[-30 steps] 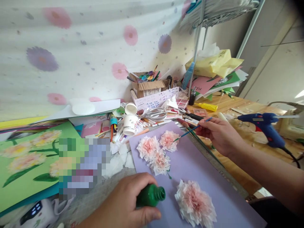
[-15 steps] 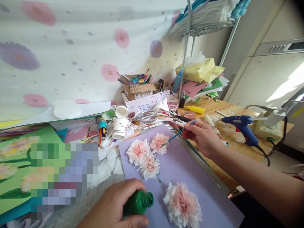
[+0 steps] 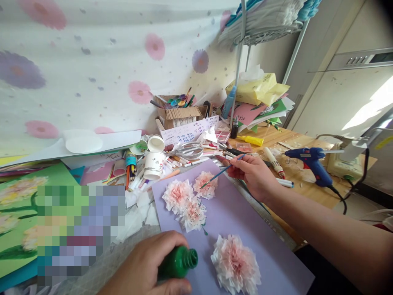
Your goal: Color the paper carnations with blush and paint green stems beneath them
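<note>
My right hand pinches a thin blue paintbrush, its green-tinged tip over the upper right paper flower. Whether the bristles touch the petals I cannot tell. My left hand is wrapped around an open green paint bottle, tilted with its mouth to the right. Beneath both lies a purple sheet. On it sit pink and white tissue flowers: a cluster of three at the top and a larger flower near the bottom. A small green paint stroke shows below the cluster.
Paper cups, scissors and many markers crowd the sheet's far edge. A blue glue gun rests on the wooden table at right. A green flower picture lies at left. Behind stands a cardboard box.
My right hand has shifted slightly left, bringing the brush tip from the flower's edge further over its petals. My left hand and the bottle stay nearly still.
</note>
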Demonstrator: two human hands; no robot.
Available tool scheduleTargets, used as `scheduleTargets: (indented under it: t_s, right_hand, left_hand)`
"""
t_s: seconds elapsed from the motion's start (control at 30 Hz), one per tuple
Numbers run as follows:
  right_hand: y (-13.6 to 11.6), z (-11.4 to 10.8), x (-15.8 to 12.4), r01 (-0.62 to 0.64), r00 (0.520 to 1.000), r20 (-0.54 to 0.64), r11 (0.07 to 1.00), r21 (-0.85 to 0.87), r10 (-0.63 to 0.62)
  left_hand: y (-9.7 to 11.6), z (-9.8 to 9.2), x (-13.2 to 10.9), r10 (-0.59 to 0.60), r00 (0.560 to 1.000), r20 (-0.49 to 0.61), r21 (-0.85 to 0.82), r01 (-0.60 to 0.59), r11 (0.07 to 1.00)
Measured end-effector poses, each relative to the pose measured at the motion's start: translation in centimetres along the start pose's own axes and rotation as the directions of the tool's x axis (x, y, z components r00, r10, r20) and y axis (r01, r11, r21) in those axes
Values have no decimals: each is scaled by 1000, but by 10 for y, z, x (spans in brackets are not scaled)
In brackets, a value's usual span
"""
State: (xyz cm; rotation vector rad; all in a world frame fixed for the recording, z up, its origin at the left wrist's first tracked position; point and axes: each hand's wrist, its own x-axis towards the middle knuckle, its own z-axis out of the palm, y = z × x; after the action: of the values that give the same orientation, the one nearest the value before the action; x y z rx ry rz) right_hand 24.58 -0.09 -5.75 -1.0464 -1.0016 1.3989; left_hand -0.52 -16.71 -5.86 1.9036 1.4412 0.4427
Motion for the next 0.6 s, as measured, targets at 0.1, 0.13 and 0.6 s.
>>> scheduleTargets:
  t_s: [0.1,0.13,0.6]
  right_hand:
    - [0,-3,0,3,1000,-6,1000,3,-3]
    - [0,-4,0,4,1000,-9,1000,2,-4]
    - [2,-1,2,-14,1000,-3,1000,-2,14]
  left_hand:
    - [-2,0,2,33,999,13,2,-33,999]
    - [-2,0,2,36,999,20,8,-36,999]
    - [1,0,2,-3,1000,8,31,3,1000]
